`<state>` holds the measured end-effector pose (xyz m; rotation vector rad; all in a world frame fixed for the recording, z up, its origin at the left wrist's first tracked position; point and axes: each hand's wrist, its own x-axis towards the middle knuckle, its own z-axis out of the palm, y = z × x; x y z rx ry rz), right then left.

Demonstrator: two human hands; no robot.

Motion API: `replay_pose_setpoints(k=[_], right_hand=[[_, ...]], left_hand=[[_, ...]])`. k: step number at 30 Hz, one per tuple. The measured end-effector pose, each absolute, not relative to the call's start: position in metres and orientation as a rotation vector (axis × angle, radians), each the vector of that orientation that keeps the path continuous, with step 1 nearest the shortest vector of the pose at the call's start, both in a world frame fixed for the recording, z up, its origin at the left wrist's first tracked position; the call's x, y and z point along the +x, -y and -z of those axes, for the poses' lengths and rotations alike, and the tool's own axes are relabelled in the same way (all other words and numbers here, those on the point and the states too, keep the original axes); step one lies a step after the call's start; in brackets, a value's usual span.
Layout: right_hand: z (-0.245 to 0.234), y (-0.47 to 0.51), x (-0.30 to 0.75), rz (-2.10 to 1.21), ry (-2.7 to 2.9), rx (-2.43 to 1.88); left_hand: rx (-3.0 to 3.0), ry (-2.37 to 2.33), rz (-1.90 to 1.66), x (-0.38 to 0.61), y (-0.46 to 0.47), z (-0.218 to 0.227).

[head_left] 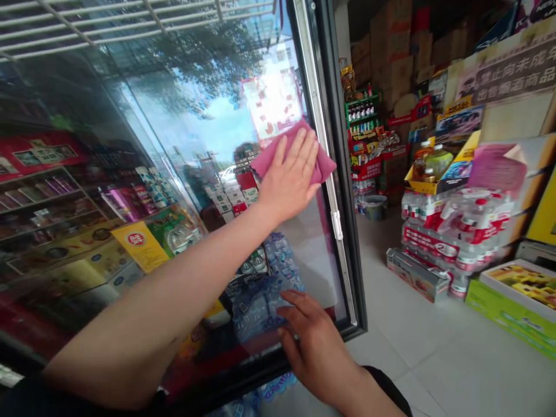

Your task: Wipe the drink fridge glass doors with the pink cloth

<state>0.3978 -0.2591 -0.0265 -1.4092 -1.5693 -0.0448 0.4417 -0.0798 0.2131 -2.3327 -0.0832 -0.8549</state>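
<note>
Presses cloth (325, 164) to glass (306, 246) with left hand (289, 178), straight-fingered — holds right hand (319, 341) lower (with loosely parted, bent fingers).

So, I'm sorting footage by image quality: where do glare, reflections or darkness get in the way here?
Head view: reflected sky and tree branches clutter the glass door; head view again: glare washes out a pale patch above the pink cloth; head view, background: stacked cartons sit in dimness; head view, foreground: left hand and right hand remain readable.
</note>
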Motion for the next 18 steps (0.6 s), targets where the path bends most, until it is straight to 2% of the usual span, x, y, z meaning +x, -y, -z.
replay_pose_setpoints(k=[6, 11, 14, 18], right_hand=[[0.048, 0.276, 0.390, -0.079, 1.497, -1.447], [0.117, 0.288, 0.378, -0.343, 1.334, -1.445], [0.178, 0.291, 0.354, -0.745, 1.186, -1.410], [0.251, 0.299, 0.305, -1.308, 0.621, -1.353]], left_hand=[[-2.838, -0.004, 0.793, 0.411, 0.097, -0.131], [-3.111, 0.294, 1.091, 0.341, 0.128, -0.039], [-3.259, 0.745, 1.456, 0.280, 0.150, 0.032], [-3.250, 1.781, 1.985, 0.197, 0.182, 0.130]])
